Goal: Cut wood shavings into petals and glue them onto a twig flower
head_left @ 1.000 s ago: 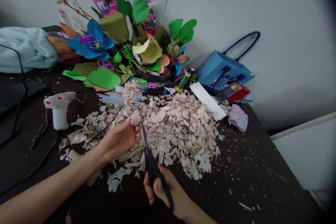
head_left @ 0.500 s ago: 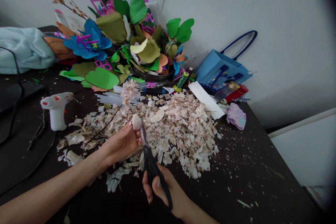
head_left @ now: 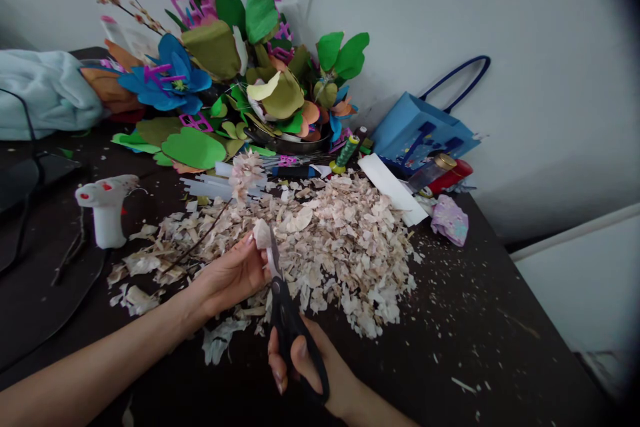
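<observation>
My left hand (head_left: 230, 273) pinches a small pale petal-like scrap (head_left: 261, 233) between thumb and fingertips. My right hand (head_left: 305, 363) grips black-handled scissors (head_left: 287, 320), and their metal blades (head_left: 273, 257) reach up right beside the scrap. Whether the blades are cutting it, I cannot tell. Under both hands spreads a large heap of pale, pinkish-beige flakes (head_left: 340, 260). A small cluster of similar petals on a thin dark stem (head_left: 247, 173) stands at the heap's far side.
Behind the heap rises a mass of colourful paper flowers and leaves (head_left: 225, 73). A white glue gun (head_left: 106, 210) stands left, near glue sticks (head_left: 215, 188). A green thread spool (head_left: 347, 150), white strip (head_left: 393, 188), and blue bag (head_left: 420, 130) lie right on the dark table (head_left: 475, 320).
The scissor blades have turned more upright and sit closer to the scrap. My right hand has shifted slightly left, and the whole scene sits a little higher and further left in view.
</observation>
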Available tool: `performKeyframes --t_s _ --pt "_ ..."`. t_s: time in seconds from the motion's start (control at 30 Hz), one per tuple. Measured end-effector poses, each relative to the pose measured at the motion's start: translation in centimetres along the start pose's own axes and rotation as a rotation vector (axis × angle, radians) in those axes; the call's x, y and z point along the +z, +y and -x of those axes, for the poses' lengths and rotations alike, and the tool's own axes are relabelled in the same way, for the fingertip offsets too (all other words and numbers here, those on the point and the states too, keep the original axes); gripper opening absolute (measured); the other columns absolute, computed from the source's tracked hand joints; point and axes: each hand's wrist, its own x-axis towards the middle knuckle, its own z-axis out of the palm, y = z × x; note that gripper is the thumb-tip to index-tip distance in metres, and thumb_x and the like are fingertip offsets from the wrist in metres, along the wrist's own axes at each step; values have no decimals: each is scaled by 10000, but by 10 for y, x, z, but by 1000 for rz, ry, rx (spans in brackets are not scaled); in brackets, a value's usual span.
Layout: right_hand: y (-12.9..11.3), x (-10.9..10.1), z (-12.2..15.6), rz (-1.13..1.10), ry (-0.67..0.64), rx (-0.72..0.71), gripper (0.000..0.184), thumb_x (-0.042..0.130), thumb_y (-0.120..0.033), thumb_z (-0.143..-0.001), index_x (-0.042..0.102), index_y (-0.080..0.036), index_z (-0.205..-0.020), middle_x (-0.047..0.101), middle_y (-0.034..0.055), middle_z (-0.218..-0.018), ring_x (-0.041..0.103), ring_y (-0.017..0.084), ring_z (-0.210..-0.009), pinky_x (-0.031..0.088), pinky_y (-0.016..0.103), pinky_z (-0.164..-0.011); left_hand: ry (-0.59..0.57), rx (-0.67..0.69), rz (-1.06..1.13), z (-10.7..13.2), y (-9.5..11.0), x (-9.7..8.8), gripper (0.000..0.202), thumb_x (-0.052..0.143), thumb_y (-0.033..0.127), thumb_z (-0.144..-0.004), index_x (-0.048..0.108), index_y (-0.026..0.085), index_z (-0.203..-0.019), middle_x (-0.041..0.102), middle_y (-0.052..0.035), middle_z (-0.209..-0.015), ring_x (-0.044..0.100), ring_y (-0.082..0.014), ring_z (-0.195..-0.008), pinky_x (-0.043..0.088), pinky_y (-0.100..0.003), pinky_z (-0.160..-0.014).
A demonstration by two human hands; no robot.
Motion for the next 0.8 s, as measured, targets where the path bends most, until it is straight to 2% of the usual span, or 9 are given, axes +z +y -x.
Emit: performKeyframes --t_s 0.37,0.8 --pt "-4 5 1 -32 -14 5 629 526 -762 -785 527 -143 -899 490 -11 -646 463 82 -534 368 214 -532 6 -6 33 0 0 -2 338 881 136 -627 627 161 -849 673 27 -720 633 -94 -586 586 -250 -624" --pt "-5 5 2 -42 -13 18 633 532 -770 -773 518 -149 -897 485 -14 -650 457 86 -545 383 230 -562 -45 -1 38 0 0 -5 250 848 120 -677 661 155 -840 674 21 -704 643 -92 -613 597 -258 -680"
